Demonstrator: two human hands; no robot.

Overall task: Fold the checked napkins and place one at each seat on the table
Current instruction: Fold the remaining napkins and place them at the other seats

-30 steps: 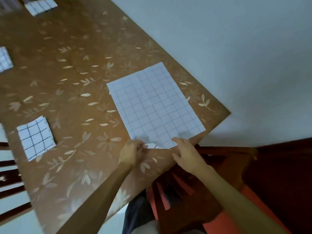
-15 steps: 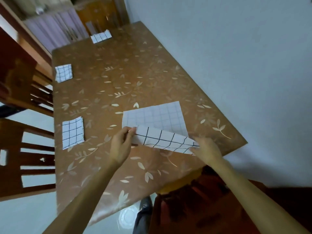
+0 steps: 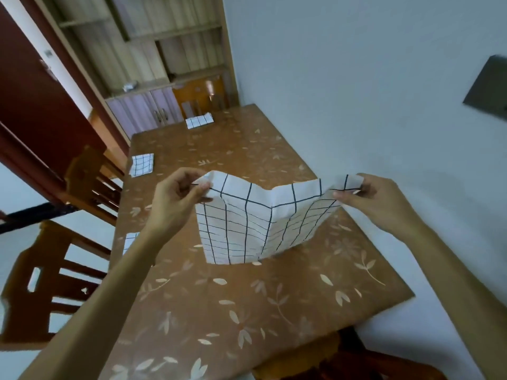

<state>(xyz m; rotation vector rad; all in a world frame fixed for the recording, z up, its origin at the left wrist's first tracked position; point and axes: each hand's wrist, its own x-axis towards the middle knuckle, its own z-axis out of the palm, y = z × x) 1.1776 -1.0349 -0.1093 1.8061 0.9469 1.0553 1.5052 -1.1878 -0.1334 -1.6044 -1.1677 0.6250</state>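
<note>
Three seats look served: far napkin (image 3: pixel 199 122), middle napkin (image 3: pixel 141 164), near napkin (image 3: pixel 131 239) (half hidden by the forearm). Left hand (image 3: pixel 178 193) and right hand (image 3: pixel 375 198) each pinch a top corner of the fourth napkin (image 3: pixel 260 229), hanging half-folded over the table (image 3: pixel 274 311), not yet placed

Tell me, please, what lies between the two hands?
In the head view, the checked napkin stretches between the left hand and the right hand, which pinch its top corners above the table.
</note>
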